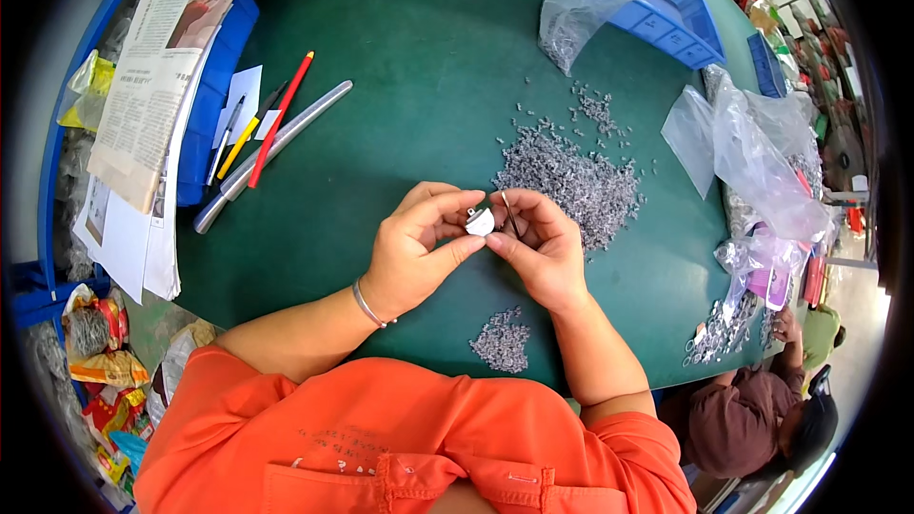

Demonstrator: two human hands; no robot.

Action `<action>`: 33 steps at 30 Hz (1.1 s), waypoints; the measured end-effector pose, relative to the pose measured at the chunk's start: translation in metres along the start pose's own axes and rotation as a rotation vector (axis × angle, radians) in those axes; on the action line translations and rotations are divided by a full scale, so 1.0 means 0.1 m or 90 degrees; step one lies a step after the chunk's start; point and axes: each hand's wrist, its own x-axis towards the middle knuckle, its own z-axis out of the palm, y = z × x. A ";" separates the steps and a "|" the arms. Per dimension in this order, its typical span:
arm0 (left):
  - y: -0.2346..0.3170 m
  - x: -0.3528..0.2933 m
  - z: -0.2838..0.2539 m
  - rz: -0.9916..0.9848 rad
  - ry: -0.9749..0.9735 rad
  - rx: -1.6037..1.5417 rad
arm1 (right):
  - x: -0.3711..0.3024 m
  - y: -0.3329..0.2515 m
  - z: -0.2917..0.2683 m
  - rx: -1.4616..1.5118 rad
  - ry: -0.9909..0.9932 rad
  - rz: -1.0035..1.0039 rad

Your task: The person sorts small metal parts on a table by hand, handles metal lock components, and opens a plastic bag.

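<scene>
Between my two hands, over the middle of the green table, is a small white, rounded piece with a metal loop on top (pixel 480 222). The thumb and fingers of my left hand (pixel 419 238) pinch it from the left. My right hand (pixel 543 247) touches its lower right edge with the thumb, while the fingers hold a thin dark tool (pixel 511 213) upright; its kind I cannot make out. Just beyond my right hand lies a large heap of small grey parts (pixel 571 176). A smaller pile of the same grey parts (pixel 501 340) sits close to my body.
Pens, a red pencil (pixel 281 119) and a clear tube (pixel 276 154) lie at left beside newspapers (pixel 143 86) over a blue bin. Blue trays (pixel 666 5) and plastic bags (pixel 762 162) line the right. Another person (pixel 747 424) works at the right edge near metal pieces (pixel 722 331).
</scene>
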 end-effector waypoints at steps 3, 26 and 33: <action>0.02 0.05 0.04 0.007 -0.018 -0.002 | -0.02 -0.04 -0.03 0.018 0.017 -0.052; -0.02 0.05 0.01 -0.186 0.023 -0.178 | 0.03 -0.16 0.04 -0.090 0.068 0.042; 0.02 0.01 0.07 -0.136 -0.005 -0.119 | 0.16 -0.35 -0.13 -0.129 0.057 0.159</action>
